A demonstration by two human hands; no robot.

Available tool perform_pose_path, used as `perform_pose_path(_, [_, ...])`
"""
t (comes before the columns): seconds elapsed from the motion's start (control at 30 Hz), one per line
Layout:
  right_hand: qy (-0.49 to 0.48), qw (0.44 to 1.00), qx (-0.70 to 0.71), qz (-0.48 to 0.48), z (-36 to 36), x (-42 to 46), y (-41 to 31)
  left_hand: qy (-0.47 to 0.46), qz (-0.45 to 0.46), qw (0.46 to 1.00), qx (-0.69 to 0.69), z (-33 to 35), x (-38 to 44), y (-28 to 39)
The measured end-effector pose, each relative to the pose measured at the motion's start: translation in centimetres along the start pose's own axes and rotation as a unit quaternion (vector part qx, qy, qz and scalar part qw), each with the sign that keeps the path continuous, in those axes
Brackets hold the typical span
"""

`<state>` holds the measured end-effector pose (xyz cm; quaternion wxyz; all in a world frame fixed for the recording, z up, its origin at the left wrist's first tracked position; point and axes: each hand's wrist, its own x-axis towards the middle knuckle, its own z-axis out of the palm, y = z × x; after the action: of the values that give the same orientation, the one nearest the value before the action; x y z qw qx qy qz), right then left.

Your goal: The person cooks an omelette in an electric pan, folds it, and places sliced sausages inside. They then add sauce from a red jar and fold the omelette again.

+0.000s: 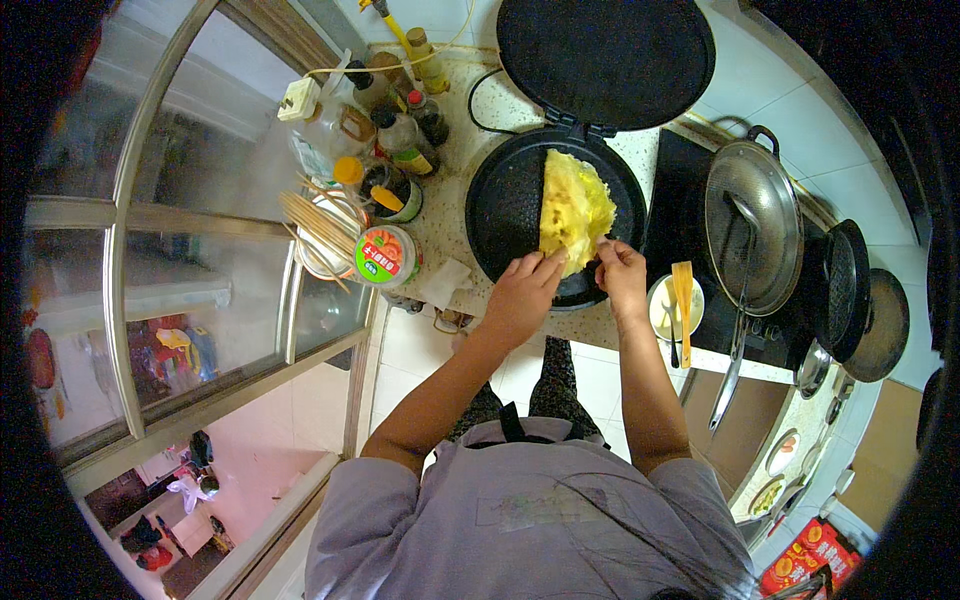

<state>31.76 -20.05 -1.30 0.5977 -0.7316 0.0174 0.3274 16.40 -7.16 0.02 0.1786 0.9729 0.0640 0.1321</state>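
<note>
A folded, yellow-brown flatbread with egg (574, 210) lies on the right half of a round black electric griddle (499, 202), whose lid (607, 60) is raised at the back. The fingers of my left hand (525, 289) rest flat on its near left edge, fingertips touching it. At its near right edge my right hand (622, 274) pinches the rim between thumb and fingers. To the right of the griddle stands a white bowl (697, 315) with a wooden spatula (682, 300) and a spoon (673, 330) laid across it.
A lidded wok (750, 255) with a long metal ladle (739, 360) sits on the black hob (671, 187) to the right. On the left are sauce bottles (401, 142), a plastic jar (382, 259), wooden chopsticks (319, 225) and a crumpled tissue (448, 283) at the counter edge.
</note>
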Motion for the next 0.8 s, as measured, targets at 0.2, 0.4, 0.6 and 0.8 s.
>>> perform_pose_path(0.2, [0.025,0.994,-0.073,-0.082,0.5,0.2,0.3,-0.034,0.042,0.999,0.001,0.3,-0.4,1.1])
perform_pose_path(0.4, [0.032,0.995,-0.064,-0.069,-0.5,1.1,1.7,-0.016,-0.018,0.997,-0.072,0.3,-1.1,1.2])
perform_pose_path(0.6, [0.03,0.997,-0.065,-0.02,-0.7,0.0,0.6,-0.015,-0.18,0.98,-0.083,-1.0,-1.4,-0.4])
perform_pose_path(0.8, [0.021,0.996,-0.081,-0.025,-0.8,-0.9,-0.4,-0.048,-0.179,0.979,-0.08,-0.7,0.3,-1.7])
